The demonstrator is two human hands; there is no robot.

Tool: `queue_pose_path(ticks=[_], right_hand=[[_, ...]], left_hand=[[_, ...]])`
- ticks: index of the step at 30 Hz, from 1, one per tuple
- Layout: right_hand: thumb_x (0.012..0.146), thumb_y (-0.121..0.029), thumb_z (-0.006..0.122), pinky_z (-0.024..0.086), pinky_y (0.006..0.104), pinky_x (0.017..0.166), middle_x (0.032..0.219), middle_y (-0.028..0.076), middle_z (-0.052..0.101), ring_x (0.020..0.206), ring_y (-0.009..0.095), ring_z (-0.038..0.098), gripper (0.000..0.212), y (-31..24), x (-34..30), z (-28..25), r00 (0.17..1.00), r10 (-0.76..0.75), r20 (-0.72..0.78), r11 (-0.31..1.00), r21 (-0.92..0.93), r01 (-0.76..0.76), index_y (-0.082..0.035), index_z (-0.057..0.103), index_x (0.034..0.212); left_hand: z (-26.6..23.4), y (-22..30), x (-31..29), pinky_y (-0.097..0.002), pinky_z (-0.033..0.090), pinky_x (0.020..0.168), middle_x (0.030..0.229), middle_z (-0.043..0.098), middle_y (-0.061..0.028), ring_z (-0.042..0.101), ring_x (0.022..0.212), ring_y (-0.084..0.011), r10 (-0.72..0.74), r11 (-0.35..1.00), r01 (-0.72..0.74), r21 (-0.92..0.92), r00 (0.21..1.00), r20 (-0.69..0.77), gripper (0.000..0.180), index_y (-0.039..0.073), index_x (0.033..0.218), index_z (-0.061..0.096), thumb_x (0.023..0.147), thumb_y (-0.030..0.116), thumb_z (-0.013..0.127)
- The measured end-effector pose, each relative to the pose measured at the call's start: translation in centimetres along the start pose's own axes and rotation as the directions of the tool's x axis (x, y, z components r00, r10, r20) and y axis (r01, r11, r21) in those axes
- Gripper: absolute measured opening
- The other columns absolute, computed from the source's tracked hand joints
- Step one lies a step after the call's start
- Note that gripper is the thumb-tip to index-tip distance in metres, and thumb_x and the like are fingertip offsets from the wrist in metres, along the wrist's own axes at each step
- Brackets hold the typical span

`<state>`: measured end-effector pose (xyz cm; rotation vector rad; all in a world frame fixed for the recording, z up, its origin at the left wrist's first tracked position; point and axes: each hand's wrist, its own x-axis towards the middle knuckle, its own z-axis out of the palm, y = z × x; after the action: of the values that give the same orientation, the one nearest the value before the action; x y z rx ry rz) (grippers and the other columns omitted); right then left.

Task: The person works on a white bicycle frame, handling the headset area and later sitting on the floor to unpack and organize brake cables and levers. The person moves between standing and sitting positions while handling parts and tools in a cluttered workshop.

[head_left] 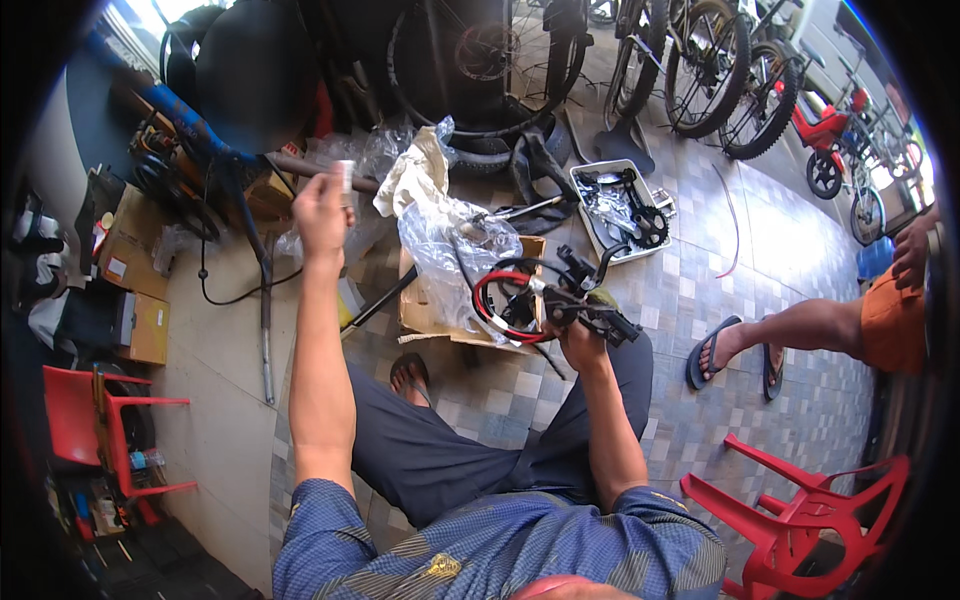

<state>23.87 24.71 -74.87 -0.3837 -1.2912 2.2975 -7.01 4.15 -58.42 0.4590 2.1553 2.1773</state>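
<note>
My left hand is raised at the left, fingers closed round a small whitish piece; its kind is too blurred to tell. Over my right knee, my right hand grips a bundle of black bicycle brake levers. Red and black cables loop out from the bundle to the left. Just beyond the loops stands an open cardboard box with clear plastic wrap spilling over it. A cream cloth lies behind the wrap, to the right of my left hand.
A white tray of metal bike parts sits on the tiles beyond my right hand. Several bicycles line the back. At the right are another person's leg and a red plastic chair. A second red chair stands left.
</note>
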Motion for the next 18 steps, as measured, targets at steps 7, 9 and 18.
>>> queue_pose_path(ticks=[7, 9, 18], right_hand=[[0.105, -0.03, 0.056, 0.045, 0.0368, 0.075, 0.071, -0.002, 0.04, 0.067, 0.013, 0.043, 0.025, -1.8, 2.7, 0.9, 0.99, -0.125, 0.057, 0.957, 0.269, 0.106, -0.006, 0.059, 0.112], [0.104, -0.03, 0.057, 0.045, 0.0365, 0.076, 0.072, -0.003, 0.04, 0.068, 0.012, 0.043, 0.025, -2.8, 2.9, 1.8, 0.987, -0.146, 0.059, 0.937, 0.327, 0.119, -0.006, 0.06, 0.112], [0.105, -0.031, 0.057, 0.044, 0.0358, 0.078, 0.073, -0.002, 0.041, 0.069, 0.012, 0.042, 0.024, -3.5, 2.5, 2.4, 0.976, -0.218, 0.019, 0.92, 0.338, 0.199, -0.007, 0.06, 0.108]], left_hand=[[4.4, -2.3, -3.5, -0.0432, 0.053, 0.075, 0.089, 0.069, -0.0238, 0.069, 0.082, -0.039, 0.029, 0.692, -0.42, 0.587, 0.828, 0.559, 0.019, -0.002, 0.098, 0.066, 0.094, 0.016, 0.061], [4.6, -3.6, -4.5, -0.044, 0.053, 0.078, 0.092, 0.07, -0.0245, 0.069, 0.088, -0.0402, -0.033, 0.655, -0.459, 0.6, 0.776, 0.63, 0.02, -0.002, 0.1, 0.069, 0.093, 0.016, 0.061], [8.3, -1.4, -6.7, -0.0482, 0.057, 0.075, 0.085, 0.071, -0.0238, 0.072, 0.085, -0.0398, -0.111, 0.366, -0.46, 0.809, 0.841, 0.529, 0.022, 0.0, 0.09, 0.073, 0.091, 0.022, 0.071]])
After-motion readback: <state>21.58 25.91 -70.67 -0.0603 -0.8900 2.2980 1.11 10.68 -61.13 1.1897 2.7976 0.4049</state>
